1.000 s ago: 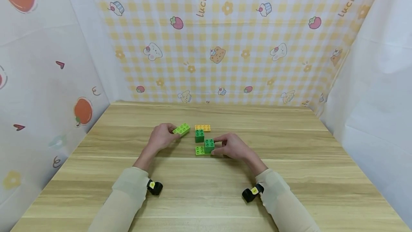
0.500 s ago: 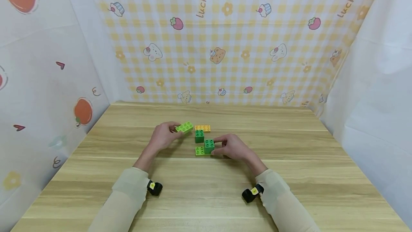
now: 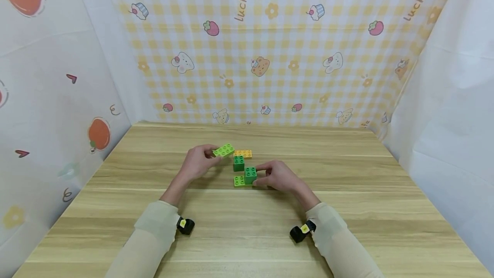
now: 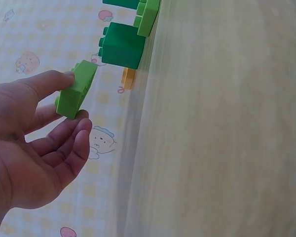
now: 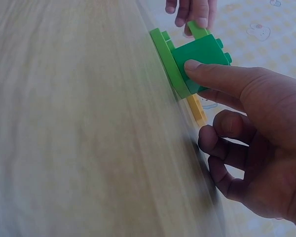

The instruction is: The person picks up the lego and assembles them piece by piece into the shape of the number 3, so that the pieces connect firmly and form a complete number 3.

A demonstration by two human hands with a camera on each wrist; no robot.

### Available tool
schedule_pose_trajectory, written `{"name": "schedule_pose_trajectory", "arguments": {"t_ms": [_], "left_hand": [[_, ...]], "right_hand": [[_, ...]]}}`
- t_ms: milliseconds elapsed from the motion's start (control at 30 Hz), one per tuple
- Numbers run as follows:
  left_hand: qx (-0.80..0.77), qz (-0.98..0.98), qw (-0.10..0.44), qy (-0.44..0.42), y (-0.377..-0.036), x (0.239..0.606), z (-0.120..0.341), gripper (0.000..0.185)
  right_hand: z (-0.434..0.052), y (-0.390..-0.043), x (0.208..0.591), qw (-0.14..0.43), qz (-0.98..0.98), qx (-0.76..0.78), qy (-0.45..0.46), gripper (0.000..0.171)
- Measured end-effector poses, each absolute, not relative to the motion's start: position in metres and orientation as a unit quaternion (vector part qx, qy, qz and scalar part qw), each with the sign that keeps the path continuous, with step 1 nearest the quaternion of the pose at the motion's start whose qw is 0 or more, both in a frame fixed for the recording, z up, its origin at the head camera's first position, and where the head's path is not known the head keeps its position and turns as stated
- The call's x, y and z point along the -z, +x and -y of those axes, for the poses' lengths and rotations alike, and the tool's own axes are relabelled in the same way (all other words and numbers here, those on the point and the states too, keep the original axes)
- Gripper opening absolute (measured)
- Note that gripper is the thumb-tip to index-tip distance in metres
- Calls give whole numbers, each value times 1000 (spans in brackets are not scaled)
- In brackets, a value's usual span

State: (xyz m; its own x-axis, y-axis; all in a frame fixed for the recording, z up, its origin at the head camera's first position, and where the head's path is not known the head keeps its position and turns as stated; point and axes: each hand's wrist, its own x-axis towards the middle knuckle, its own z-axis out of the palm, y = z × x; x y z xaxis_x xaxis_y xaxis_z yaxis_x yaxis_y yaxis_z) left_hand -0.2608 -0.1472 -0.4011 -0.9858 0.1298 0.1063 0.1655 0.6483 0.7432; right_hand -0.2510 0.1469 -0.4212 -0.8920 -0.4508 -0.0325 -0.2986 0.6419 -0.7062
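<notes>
My left hand (image 3: 198,162) pinches a light green flat brick (image 3: 223,150) and holds it a little above the table, just left of a yellow flat brick (image 3: 242,153). In the left wrist view that light green brick (image 4: 76,89) sits between thumb and fingers. My right hand (image 3: 278,176) holds a dark green square brick (image 3: 250,175) that sits on a light green plate (image 3: 239,181). A second dark green square brick (image 3: 239,163) stands just behind it. In the right wrist view my fingers grip the dark green brick (image 5: 200,59) on its plate (image 5: 166,57).
The wooden table (image 3: 247,235) is boxed in by a checked yellow backdrop (image 3: 270,55) at the back and white sheets at both sides. Small black devices sit at each wrist, left (image 3: 185,225) and right (image 3: 301,231).
My left hand has lifted the light green flat brick slightly and carried it right, toward the yellow brick. The right hand and its brick have stayed put.
</notes>
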Motion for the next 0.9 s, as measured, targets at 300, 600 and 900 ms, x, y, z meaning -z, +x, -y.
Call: {"name": "schedule_pose_trajectory", "arguments": {"t_ms": [300,600,900], "left_hand": [[413,906,17,-86,-259,399,145,44],[421,901,8,-101,-256,394,144,44],[433,894,-2,-115,-256,391,142,41]], "right_hand": [[-147,-251,422,104,-898,373,-209,46],[-147,-251,421,102,-898,373,-208,47],[-147,-251,421,107,-898,373,-208,48]]}}
